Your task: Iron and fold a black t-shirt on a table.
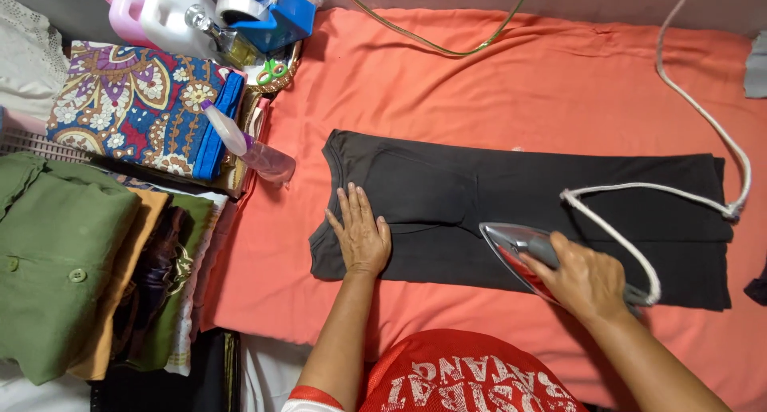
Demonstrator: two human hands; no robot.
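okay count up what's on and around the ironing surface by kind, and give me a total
Irons: 1, under the right hand, iron
Dark garments being pressed: 1, under the left hand, garment
Spray bottles: 1
Scissors: 1
Jugs: 2, white, pink
Patterned pouches: 1
Total: 7
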